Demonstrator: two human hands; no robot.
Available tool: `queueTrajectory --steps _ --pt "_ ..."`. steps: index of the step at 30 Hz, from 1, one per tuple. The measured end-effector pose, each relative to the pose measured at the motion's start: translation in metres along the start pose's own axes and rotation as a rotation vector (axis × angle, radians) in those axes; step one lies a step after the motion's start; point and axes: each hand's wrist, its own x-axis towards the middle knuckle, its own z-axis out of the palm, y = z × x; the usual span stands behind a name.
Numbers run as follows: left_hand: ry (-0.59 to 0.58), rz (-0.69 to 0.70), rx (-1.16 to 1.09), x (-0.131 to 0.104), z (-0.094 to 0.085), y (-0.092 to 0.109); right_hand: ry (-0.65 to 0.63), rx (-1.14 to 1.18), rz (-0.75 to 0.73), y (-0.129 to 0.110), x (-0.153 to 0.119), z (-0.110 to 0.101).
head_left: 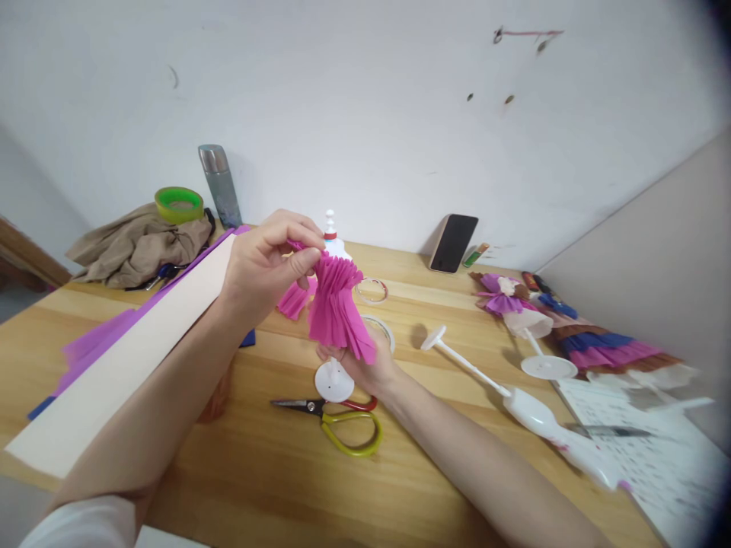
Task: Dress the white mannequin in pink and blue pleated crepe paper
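A small white dress form (336, 249) stands tilted in the middle, with a round base (334, 382) and a red band at its neck. Pleated pink crepe paper (339, 308) wraps its body like a skirt. My left hand (277, 255) pinches the top edge of this paper beside the form's shoulder. From below, my right hand (371, 365) grips the form, its fingers partly hidden behind the pleats. Just under the base lie scissors (351, 450) with yellow and red handles. Another pink crepe paper piece (295, 299) shows behind my left hand.
At left are cream and purple paper strips (137, 354), a brown cloth (137, 247), green tape (179, 204) and a thermos (221, 186). A phone (453, 243) leans on the wall. Rightward lie a white stand (465, 364), a paper-dressed form (505, 293) and a ruffled paper dress (617, 346).
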Motion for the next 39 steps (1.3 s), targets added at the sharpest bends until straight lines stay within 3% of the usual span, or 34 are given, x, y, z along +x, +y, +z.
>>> queueTrajectory --steps 9,16,24,33,39 --pt "0.020 -0.156 -0.161 0.000 0.002 0.003 0.020 0.014 0.005 0.002 0.000 -0.001" --pt "0.083 -0.320 -0.403 -0.008 0.010 -0.007 0.056 0.087 0.010 0.003 0.003 -0.001" --pt "0.137 -0.562 -0.450 -0.012 0.023 -0.010 0.123 0.051 -0.034 0.005 0.008 0.000" --pt "0.233 -0.392 -0.287 -0.013 0.027 -0.008 0.106 -0.005 -0.083 0.009 0.012 0.001" --pt "0.127 -0.343 -0.250 -0.027 0.035 -0.015 0.124 -0.012 -0.098 0.011 0.015 0.001"
